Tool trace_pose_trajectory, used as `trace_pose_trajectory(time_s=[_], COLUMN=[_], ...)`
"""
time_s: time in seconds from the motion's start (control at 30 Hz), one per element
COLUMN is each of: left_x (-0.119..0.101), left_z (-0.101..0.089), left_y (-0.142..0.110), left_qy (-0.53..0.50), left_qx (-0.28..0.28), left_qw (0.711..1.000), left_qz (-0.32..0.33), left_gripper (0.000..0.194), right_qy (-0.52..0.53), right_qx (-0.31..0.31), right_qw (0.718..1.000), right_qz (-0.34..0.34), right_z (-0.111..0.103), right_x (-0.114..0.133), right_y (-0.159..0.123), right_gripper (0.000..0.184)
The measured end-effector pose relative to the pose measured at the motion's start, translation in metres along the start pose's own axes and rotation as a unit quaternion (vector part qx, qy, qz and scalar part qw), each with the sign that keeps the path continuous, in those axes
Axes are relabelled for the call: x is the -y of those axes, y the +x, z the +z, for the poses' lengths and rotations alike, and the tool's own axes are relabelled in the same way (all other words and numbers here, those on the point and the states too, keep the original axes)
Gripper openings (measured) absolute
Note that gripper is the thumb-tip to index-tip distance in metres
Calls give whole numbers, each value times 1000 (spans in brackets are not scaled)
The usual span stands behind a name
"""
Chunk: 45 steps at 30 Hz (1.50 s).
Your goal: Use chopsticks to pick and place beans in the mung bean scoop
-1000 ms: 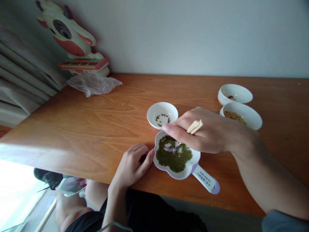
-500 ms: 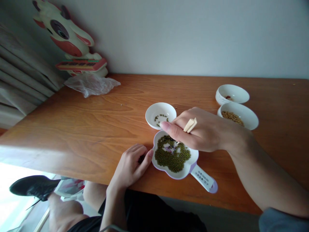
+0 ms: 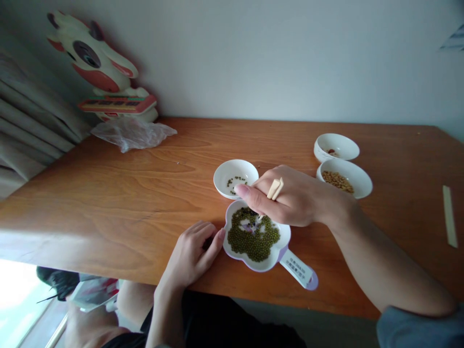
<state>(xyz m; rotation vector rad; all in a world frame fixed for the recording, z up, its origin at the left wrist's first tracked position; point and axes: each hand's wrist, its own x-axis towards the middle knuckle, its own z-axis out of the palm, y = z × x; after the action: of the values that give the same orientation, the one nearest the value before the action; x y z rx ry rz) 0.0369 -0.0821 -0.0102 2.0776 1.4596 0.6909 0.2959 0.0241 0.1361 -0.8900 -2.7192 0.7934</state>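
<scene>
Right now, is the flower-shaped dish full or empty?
Partly full: green beans cover much of the dish floor, but bare white shows near the handle.

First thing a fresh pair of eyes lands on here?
Probably the big cow-shaped toy with its piano keys, at the table's far left corner by the wall. Next, the flower-shaped dish of green beans near the front edge, with the right hand holding chopsticks over it and the left hand at its left rim.
</scene>
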Motion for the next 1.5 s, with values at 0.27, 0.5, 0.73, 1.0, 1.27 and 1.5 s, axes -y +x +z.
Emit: trace_pose_trajectory(time_s=[0.27, 0.5, 0.73, 1.0, 1.27, 1.5], left_x=[-4, -2, 0, -7, -13, -12], left_z=[-1, -1, 0, -3, -4, -3], left_y=[1, -1, -1, 2, 3, 3], left_qy=[5, 15, 12, 1, 1, 0], left_qx=[8, 9, 11, 10, -3, -7], left_qw=[1000, 1000, 1000, 1000, 1000, 1000], left_qz=[-13, -13, -17, -12, -6, 7], left_gripper=[45, 43, 42, 42, 44, 42], right_qy=[19, -67, -83, -15, 3, -34], right_qx=[-53, -192, -189, -144, 42, 67], right_qw=[998, 978, 965, 987, 998, 997], right_qz=[-4, 37, 161, 67, 39, 37], right_z=[-23, -54, -58, -51, -14, 0], right_x=[3, 7, -15, 3, 7, 0], right_y=[-19, -55, -56, -48, -19, -10], right_gripper=[71, 66, 72, 65, 60, 58])
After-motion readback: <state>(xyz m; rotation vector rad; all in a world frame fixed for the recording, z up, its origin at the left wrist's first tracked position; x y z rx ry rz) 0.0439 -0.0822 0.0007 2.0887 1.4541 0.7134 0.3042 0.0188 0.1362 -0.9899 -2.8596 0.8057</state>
